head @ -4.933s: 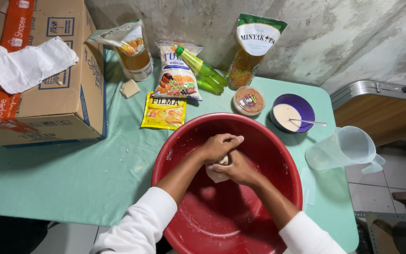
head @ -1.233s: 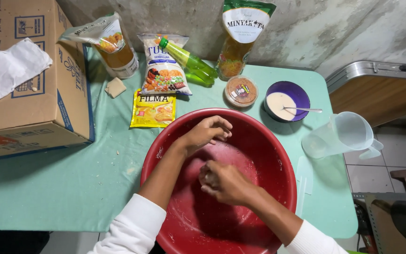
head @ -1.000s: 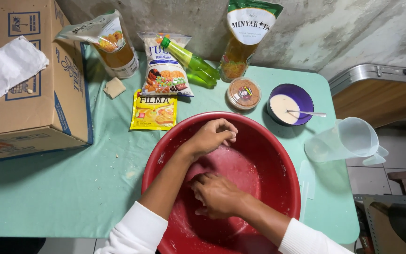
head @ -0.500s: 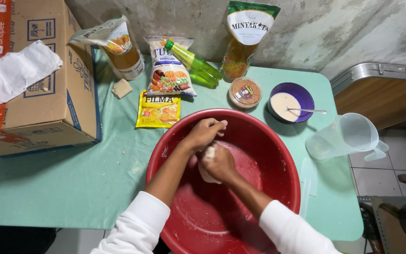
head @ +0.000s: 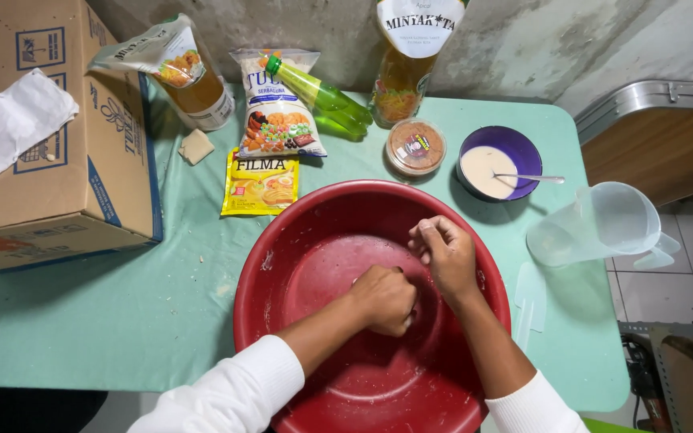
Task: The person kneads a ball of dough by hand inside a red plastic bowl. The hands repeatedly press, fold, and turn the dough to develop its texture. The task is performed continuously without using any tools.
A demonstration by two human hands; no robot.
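Note:
A large red plastic basin (head: 282,240) stands on the green table at its near edge. My left hand (head: 382,298) is a fist pressed down on the basin's floor. It covers a pale lump of dough, of which only a sliver shows under the knuckles. My right hand (head: 443,252) sits just beyond it, to the right, with fingers curled in and nothing visible in them. Flour smears and crumbs coat the basin's inside. White sleeves cover both my forearms near the frame's bottom.
A cardboard box (head: 82,160) with white paper on it fills the left. Behind the basin are two oil pouches (head: 194,76), a flour packet (head: 278,112), a yellow sachet (head: 260,184), a green bottle (head: 322,96), a small tub (head: 415,147) and a purple bowl with spoon (head: 497,163). A clear jug (head: 595,224) stands on the right.
Both hands were together on the dough lump half a second ago. Now my left fist presses down over it, and my right hand has come off to the upper right.

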